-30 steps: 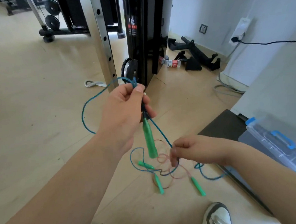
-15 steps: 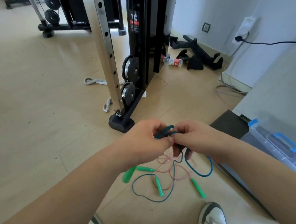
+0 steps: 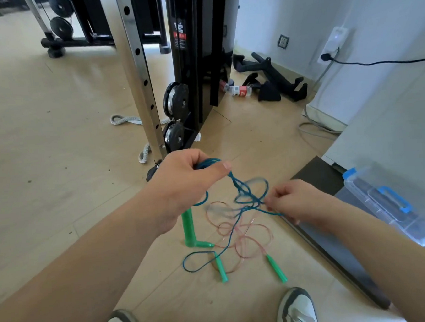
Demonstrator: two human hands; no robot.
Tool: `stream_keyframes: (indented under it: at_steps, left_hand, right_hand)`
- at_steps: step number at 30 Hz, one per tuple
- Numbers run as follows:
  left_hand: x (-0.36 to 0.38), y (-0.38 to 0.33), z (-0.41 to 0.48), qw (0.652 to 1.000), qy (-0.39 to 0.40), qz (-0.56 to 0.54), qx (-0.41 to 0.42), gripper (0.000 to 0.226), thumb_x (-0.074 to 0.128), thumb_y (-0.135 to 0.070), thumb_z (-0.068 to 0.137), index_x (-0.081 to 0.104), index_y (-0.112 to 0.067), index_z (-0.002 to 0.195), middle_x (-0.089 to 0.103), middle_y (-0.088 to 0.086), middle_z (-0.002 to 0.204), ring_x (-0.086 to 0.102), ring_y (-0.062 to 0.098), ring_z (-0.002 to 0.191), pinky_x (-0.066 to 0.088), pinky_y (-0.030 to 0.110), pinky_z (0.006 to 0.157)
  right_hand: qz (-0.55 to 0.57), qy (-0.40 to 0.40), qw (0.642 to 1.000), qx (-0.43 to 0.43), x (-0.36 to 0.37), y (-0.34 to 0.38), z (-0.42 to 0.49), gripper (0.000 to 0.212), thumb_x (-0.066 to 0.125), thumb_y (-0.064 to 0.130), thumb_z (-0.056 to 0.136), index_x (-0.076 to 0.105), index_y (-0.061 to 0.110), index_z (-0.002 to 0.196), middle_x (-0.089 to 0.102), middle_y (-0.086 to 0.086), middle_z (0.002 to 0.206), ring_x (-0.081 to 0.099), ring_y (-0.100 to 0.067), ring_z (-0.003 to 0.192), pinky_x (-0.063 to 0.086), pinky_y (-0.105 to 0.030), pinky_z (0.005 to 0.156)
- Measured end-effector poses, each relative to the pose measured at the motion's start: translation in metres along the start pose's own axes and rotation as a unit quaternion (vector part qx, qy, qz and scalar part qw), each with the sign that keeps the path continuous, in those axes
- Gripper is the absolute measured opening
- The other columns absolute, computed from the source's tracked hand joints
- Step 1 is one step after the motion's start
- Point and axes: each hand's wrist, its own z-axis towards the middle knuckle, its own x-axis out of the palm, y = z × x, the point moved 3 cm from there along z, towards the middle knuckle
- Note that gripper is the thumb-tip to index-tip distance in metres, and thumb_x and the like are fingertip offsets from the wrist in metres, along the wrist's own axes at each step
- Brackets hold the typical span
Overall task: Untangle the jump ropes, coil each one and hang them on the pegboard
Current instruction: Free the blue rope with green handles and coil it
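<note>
Above the floor: left hand grips blue rope coils, right hand, lower and rightward, pinches same strand; slack drops between into pink rope.

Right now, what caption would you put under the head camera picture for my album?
Left hand grips looped blue rope; right hand pinches its strand above the pink rope.

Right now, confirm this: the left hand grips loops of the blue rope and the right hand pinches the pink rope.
Wrong rope. The head view shows the right hand pinching the blue rope, not the pink rope, which lies on the floor. The left hand does grip blue loops.
</note>
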Motion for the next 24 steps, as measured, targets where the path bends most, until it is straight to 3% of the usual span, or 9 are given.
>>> stream_keyframes:
  at_steps: [4, 7, 9, 11, 14, 16, 19, 21, 24]
  left_hand:
    - [-0.009, -0.007, -0.001, 0.990, -0.116, -0.063, 0.055, 0.039, 0.073, -0.037, 0.093, 0.060, -0.001, 0.090, 0.040, 0.007, 0.068, 0.036, 0.017, 0.054, 0.034, 0.025, 0.048]
    - [-0.017, -0.012, -0.003, 0.982, -0.147, -0.085, 0.085, 0.039, 0.069, -0.039, 0.095, 0.059, -0.003, 0.086, 0.039, 0.003, 0.063, 0.034, 0.014, 0.050, 0.033, 0.029, 0.052]
    - [-0.012, -0.010, -0.006, 0.988, -0.109, -0.062, 0.089, 0.039, 0.067, -0.038, 0.097, 0.055, -0.007, 0.078, 0.039, 0.007, 0.065, 0.034, 0.017, 0.051, 0.033, 0.029, 0.053]
    - [-0.004, -0.007, -0.010, 0.993, -0.068, -0.025, 0.089, 0.036, 0.066, -0.040, 0.097, 0.055, -0.016, 0.071, 0.041, 0.008, 0.065, 0.036, 0.018, 0.056, 0.034, 0.032, 0.057]
    - [0.005, -0.005, -0.013, 0.996, -0.020, -0.013, 0.085, 0.038, 0.065, -0.041, 0.097, 0.055, -0.019, 0.068, 0.043, 0.007, 0.064, 0.037, 0.020, 0.060, 0.034, 0.035, 0.058]
    - [0.008, -0.006, -0.015, 0.997, -0.001, -0.006, 0.081, 0.038, 0.065, -0.039, 0.098, 0.057, -0.013, 0.071, 0.048, 0.006, 0.063, 0.038, 0.018, 0.059, 0.034, 0.032, 0.057]
    - [0.009, -0.008, -0.017, 0.996, 0.006, 0.004, 0.091, 0.037, 0.064, -0.037, 0.099, 0.059, -0.010, 0.074, 0.054, 0.006, 0.063, 0.043, 0.017, 0.056, 0.039, 0.026, 0.053]
    - [0.007, -0.010, -0.018, 0.994, -0.004, -0.018, 0.105, 0.034, 0.063, -0.035, 0.100, 0.058, -0.016, 0.071, 0.056, 0.005, 0.064, 0.047, 0.016, 0.053, 0.041, 0.021, 0.050]
    - [-0.001, -0.017, -0.016, 0.988, -0.029, -0.070, 0.132, 0.031, 0.060, -0.030, 0.103, 0.057, -0.015, 0.076, 0.060, 0.004, 0.063, 0.051, 0.017, 0.053, 0.041, 0.024, 0.048]
  right_hand:
    - [-0.267, 0.047, 0.958, 0.089, 0.005, -0.030, 0.001, 0.027, 0.052, 0.015, 0.096, 0.070, -0.001, 0.109, 0.067, -0.018, 0.100, 0.056, -0.022, 0.078, 0.042, -0.024, 0.052]
    - [-0.291, 0.084, 0.943, 0.135, 0.010, -0.042, -0.004, 0.028, 0.052, 0.011, 0.090, 0.066, 0.002, 0.113, 0.058, -0.008, 0.088, 0.057, -0.020, 0.066, 0.056, -0.030, 0.057]
    - [-0.246, 0.111, 0.955, 0.124, 0.013, -0.037, -0.004, 0.034, 0.052, 0.007, 0.085, 0.066, 0.010, 0.116, 0.062, -0.008, 0.097, 0.063, -0.024, 0.071, 0.064, -0.039, 0.064]
    - [-0.169, 0.125, 0.973, 0.097, 0.011, -0.020, -0.005, 0.046, 0.052, 0.005, 0.085, 0.065, 0.023, 0.125, 0.064, -0.004, 0.114, 0.067, -0.024, 0.079, 0.064, -0.036, 0.062]
    - [-0.088, 0.032, 0.996, 0.010, -0.003, 0.015, -0.012, 0.031, 0.053, 0.004, 0.089, 0.073, 0.025, 0.100, 0.069, 0.000, 0.088, 0.065, -0.022, 0.063, 0.062, -0.033, 0.059]
    - [0.025, -0.026, 0.996, -0.077, -0.013, 0.039, -0.026, 0.033, 0.056, 0.003, 0.089, 0.073, 0.027, 0.105, 0.076, -0.001, 0.095, 0.074, -0.022, 0.085, 0.060, -0.026, 0.071]
    - [0.268, 0.143, 0.933, -0.195, -0.010, 0.068, -0.050, 0.056, 0.055, -0.001, 0.079, 0.066, 0.017, 0.131, 0.076, -0.007, 0.122, 0.069, -0.018, 0.120, 0.054, -0.029, 0.097]
    - [0.296, 0.228, 0.903, -0.213, 0.002, 0.073, -0.056, 0.054, 0.058, 0.002, 0.082, 0.064, 0.014, 0.135, 0.073, -0.014, 0.126, 0.069, -0.024, 0.119, 0.051, -0.041, 0.104]
    - [0.230, 0.219, 0.924, -0.215, 0.024, 0.070, -0.046, 0.033, 0.072, 0.025, 0.088, 0.072, 0.013, 0.119, 0.071, -0.019, 0.109, 0.064, -0.023, 0.098, 0.050, -0.044, 0.094]
